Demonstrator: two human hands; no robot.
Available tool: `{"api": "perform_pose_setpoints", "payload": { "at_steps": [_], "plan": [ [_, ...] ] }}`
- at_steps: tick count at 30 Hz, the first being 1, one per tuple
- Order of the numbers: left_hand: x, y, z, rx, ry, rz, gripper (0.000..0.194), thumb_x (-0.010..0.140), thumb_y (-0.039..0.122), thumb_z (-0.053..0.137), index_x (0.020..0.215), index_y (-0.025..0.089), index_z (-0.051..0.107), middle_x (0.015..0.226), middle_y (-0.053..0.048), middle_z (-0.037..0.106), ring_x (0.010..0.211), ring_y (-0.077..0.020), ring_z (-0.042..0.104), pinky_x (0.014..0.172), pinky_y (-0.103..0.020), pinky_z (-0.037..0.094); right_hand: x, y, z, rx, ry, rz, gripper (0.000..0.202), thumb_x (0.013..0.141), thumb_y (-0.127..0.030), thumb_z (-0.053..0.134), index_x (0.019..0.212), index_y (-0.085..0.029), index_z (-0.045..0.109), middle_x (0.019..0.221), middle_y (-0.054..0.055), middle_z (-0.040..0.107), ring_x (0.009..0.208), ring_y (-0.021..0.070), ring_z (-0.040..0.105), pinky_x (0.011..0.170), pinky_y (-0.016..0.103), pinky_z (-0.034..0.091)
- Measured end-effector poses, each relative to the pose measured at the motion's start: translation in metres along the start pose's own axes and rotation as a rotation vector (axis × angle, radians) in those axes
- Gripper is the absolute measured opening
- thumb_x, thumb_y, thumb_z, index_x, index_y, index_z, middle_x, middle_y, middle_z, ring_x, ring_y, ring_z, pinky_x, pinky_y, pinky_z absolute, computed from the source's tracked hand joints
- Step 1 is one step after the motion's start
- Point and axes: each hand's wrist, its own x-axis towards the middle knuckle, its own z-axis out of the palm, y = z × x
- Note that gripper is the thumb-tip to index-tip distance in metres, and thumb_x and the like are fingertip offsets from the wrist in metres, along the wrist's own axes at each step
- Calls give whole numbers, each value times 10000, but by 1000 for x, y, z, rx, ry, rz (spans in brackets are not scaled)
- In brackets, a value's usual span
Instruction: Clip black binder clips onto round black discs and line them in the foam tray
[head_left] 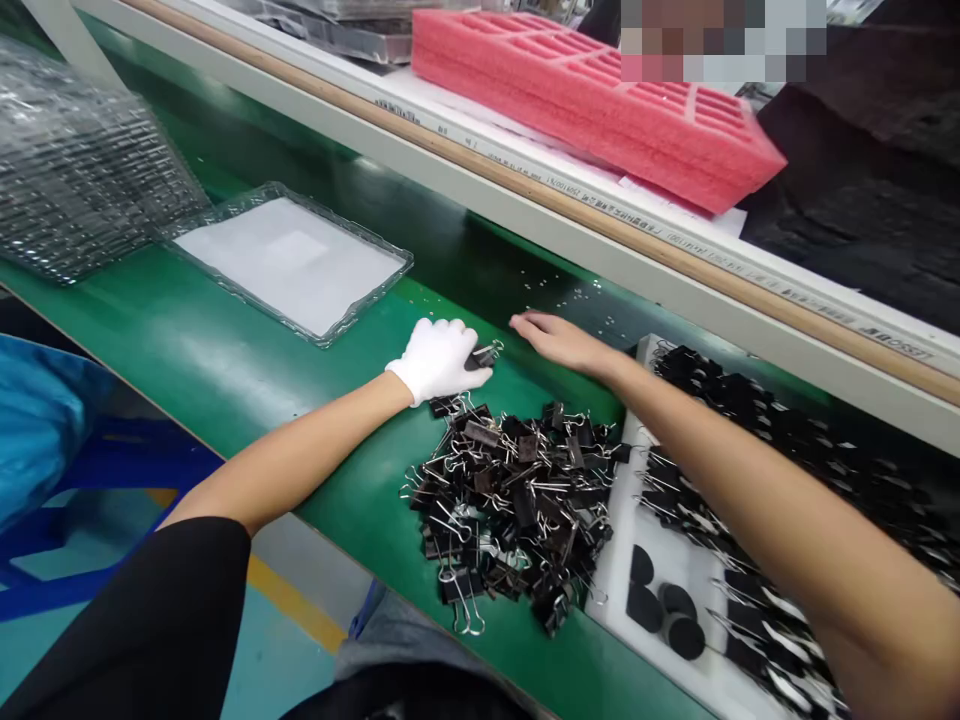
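Observation:
My left hand (442, 358), in a white glove, is closed around a black binder clip (481, 357) whose wire handles point right. A short way to its right is my bare right hand (561, 340), its fingers bent and pressed together; whatever they may pinch is hidden. Just below both hands a heap of black binder clips (517, 490) with silver wire handles lies on the green tabletop (360, 440). Beside the heap, under my right forearm, a white tray (619, 510) holds rows of clips and several black discs (667, 610).
A clear plastic tray with a white sheet (270, 265) lies at left, beside stacked clear trays (67, 170). Tiny white bits (574, 295) dot the table's back. Pink foam (585, 110) rests above the rail (480, 150). Another person (862, 140) is at upper right.

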Motion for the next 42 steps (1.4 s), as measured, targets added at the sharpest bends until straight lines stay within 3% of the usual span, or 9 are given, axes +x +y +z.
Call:
{"api": "perform_pose_setpoints", "payload": {
  "at_steps": [4,9,13,20,25,28,31,36,42],
  "plan": [
    [-6,-17,-10,-45,20,-11,819,876,736,593,1445,148,559,1276,-200,615,1074,-384,621,864,-459,458,-48,12,-30,-320,-314,125,483,907,-718,602,887,-246,699,911,75,732,869,313,668,891,506,505],
    [-7,-36,-24,-73,-165,257,637,952,551,557,1552,349,487,1309,-111,599,1039,-288,622,798,-359,434,-77,7,-19,-416,-345,201,469,983,-558,535,661,-227,618,677,30,626,757,256,613,927,505,422],
    [-8,-44,-38,-40,-180,219,630,957,640,530,1459,262,586,1088,-93,669,939,-272,627,802,-365,418,-71,11,-19,-67,-297,129,469,847,-624,639,633,-216,551,640,4,509,646,182,480,694,356,372],
    [-7,-46,-23,3,-79,264,767,923,658,617,1584,296,472,1497,-124,538,1248,-369,509,972,-445,373,-38,7,-12,188,-158,67,478,758,-670,623,654,-219,505,644,-17,388,656,154,330,629,324,261],
    [-3,-43,-9,-69,-119,219,546,962,640,566,1295,228,701,1204,-104,666,1091,-309,575,919,-418,383,-14,7,10,206,-181,54,500,766,-686,650,656,-217,517,647,-21,379,653,152,319,625,318,256],
    [-2,-45,-9,-93,-112,222,499,954,625,590,1219,223,721,1131,-94,669,1050,-296,588,897,-406,381,-4,8,15,193,-159,91,467,772,-667,709,758,-216,589,706,4,479,694,179,415,663,324,348],
    [-2,-47,-9,-107,-108,224,490,956,622,597,1213,223,718,1145,-93,668,1045,-292,593,882,-397,379,10,-1,20,181,111,224,489,894,-699,605,1019,-230,668,953,86,618,961,282,557,886,405,471],
    [-1,-47,-7,-109,-110,220,484,967,617,597,1231,229,712,1138,-87,667,1051,-289,595,869,-384,375,33,-27,46,133,337,348,583,1043,-635,258,1271,-234,614,1357,184,519,1348,422,407,1143,672,303],
    [-1,-47,-8,-125,-134,221,472,967,608,615,1232,228,706,1158,-85,662,1058,-292,596,882,-385,373,36,-23,72,79,365,180,609,1042,-606,164,1354,-285,577,1446,146,454,1423,372,339,1203,694,200]
  ]
}}
